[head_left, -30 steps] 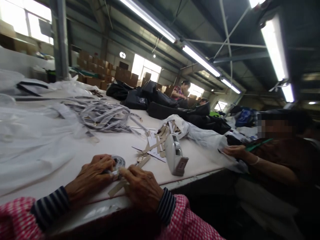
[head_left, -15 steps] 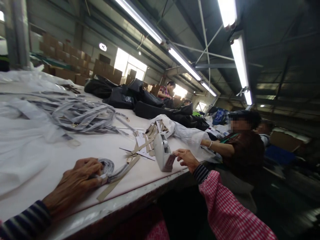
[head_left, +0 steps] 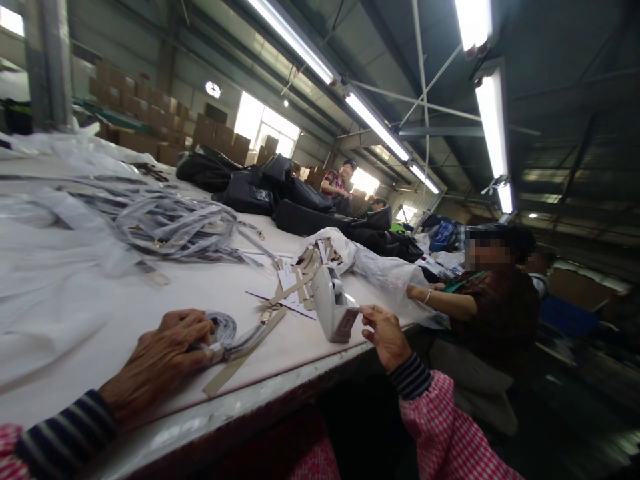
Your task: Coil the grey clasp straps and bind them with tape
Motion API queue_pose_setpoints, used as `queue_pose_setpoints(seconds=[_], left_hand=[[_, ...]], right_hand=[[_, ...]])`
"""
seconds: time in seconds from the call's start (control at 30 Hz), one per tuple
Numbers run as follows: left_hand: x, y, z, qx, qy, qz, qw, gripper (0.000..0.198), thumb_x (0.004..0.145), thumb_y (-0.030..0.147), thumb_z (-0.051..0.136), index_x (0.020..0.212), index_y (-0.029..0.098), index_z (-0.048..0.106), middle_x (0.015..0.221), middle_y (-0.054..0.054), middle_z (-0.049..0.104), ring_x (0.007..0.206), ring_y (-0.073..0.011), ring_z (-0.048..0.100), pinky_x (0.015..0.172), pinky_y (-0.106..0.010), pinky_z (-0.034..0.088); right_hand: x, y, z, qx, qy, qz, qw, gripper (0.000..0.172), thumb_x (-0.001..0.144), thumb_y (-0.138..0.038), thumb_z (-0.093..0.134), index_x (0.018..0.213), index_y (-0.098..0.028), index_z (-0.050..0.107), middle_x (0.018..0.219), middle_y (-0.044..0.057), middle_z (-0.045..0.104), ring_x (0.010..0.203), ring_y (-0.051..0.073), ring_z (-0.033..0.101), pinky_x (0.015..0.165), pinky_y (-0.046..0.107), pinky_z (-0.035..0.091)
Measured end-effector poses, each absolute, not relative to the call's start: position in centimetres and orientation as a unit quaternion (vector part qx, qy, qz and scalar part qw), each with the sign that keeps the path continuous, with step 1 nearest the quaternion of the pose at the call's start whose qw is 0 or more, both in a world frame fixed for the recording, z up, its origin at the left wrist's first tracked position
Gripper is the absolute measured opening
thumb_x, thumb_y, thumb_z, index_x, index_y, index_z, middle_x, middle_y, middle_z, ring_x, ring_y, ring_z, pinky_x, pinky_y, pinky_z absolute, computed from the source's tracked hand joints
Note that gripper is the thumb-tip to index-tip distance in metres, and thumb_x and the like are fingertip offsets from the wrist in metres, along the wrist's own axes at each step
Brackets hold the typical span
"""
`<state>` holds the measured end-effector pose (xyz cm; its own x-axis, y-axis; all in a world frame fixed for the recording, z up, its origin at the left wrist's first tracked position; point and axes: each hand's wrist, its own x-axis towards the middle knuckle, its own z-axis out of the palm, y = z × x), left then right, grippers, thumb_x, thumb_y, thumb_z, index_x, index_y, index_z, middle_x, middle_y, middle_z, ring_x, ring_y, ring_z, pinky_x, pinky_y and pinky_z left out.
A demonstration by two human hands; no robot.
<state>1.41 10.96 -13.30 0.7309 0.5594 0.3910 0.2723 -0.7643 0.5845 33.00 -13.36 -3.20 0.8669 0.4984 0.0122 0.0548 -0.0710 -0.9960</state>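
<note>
On the table's near left, my left hand (head_left: 167,350) presses down on a coiled grey strap (head_left: 223,330), its fingers wrapped over the coil. A beige strip (head_left: 245,353) lies beside the strap's metal clasp. My right hand (head_left: 387,333) is at the front end of a white tape dispenser (head_left: 327,307), thumb and forefinger pinched on what looks like the tape end. More beige strips (head_left: 287,291) and white cards lie behind the dispenser, spilling from a clear plastic bag (head_left: 345,250).
A heap of plastic-wrapped grey straps (head_left: 175,230) covers the left of the table, with black bags (head_left: 300,207) behind. At right, a person's arm (head_left: 445,302) reaches into the plastic bag. The table edge (head_left: 240,413) runs close in front.
My right hand's fingers have closed into a pinch at the dispenser's end. My left hand stays on the coiled strap. The whole view has shifted slightly.
</note>
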Motion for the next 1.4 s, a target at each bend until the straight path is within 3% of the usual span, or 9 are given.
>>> queue_pose_setpoints(seconds=[0.17,0.3,0.5,0.67,0.83,1.13,1.4], left_hand=[[1.6,10.6,-13.0,0.899,0.255,0.273,0.229,0.031,0.086,0.046,0.048,0.090,0.029,0.073,0.111,-0.003,0.066,0.117,-0.0334,0.050,0.092,-0.040,0.043],[1.7,10.5,-12.4,0.889,0.265,0.266,0.263,0.028,0.083,0.048,0.052,0.088,0.027,0.071,0.113,-0.005,0.065,0.116,-0.0348,0.051,0.090,-0.042,0.043],[1.7,9.1,-10.3,0.885,0.273,0.242,0.287,0.015,0.079,0.036,0.060,0.081,0.023,0.066,0.106,-0.008,0.067,0.115,-0.0364,0.049,0.090,-0.047,0.040],[1.7,8.7,-9.6,0.887,0.291,0.231,0.275,0.013,0.079,0.034,0.061,0.083,0.022,0.066,0.110,-0.007,0.066,0.120,-0.0337,0.044,0.093,-0.049,0.037],[1.6,8.8,-9.7,0.896,0.294,0.211,0.257,0.014,0.081,0.033,0.059,0.084,0.021,0.064,0.111,-0.007,0.064,0.120,-0.0341,0.044,0.090,-0.049,0.039],[1.6,8.4,-9.0,0.893,0.299,0.210,0.263,0.010,0.080,0.026,0.054,0.082,0.021,0.062,0.108,-0.007,0.064,0.122,-0.0321,0.043,0.093,-0.051,0.036],[1.5,8.4,-9.2,0.897,0.294,0.210,0.255,0.009,0.081,0.024,0.052,0.081,0.021,0.060,0.107,-0.007,0.064,0.120,-0.0319,0.044,0.092,-0.051,0.037]], right_hand=[[31.9,-14.1,-5.0,-0.706,-0.187,0.210,0.650,0.038,0.054,-0.043,0.077,0.072,-0.016,0.057,0.071,0.000,0.059,0.052,0.007,0.048,0.041,0.016,0.030],[32.7,-13.7,-5.4,-0.722,-0.209,0.199,0.629,0.037,0.056,-0.044,0.078,0.068,-0.017,0.055,0.063,-0.002,0.056,0.046,0.005,0.042,0.038,0.015,0.023],[32.2,-15.7,-5.1,-0.785,-0.243,0.199,0.535,0.031,0.058,-0.035,0.078,0.054,-0.016,0.054,0.041,-0.005,0.047,0.037,0.004,0.034,0.036,0.016,0.017],[24.4,-12.0,-5.1,-0.735,-0.348,0.295,0.502,0.031,0.071,-0.042,0.073,0.065,-0.015,0.058,0.050,-0.005,0.051,0.040,0.003,0.036,0.038,0.015,0.019],[15.6,-4.1,-6.2,-0.663,-0.334,0.457,0.491,0.030,0.072,-0.042,0.074,0.070,-0.016,0.059,0.056,-0.003,0.059,0.037,0.003,0.040,0.033,0.015,0.020],[14.4,-0.6,-7.1,-0.724,-0.282,0.428,0.462,0.019,0.081,-0.022,0.061,0.064,-0.014,0.058,0.050,-0.003,0.060,0.030,0.004,0.040,0.029,0.014,0.026],[13.8,0.4,-6.5,-0.770,-0.283,0.407,0.401,0.016,0.075,-0.015,0.064,0.060,-0.015,0.057,0.041,-0.004,0.055,0.028,0.005,0.041,0.028,0.014,0.027]])
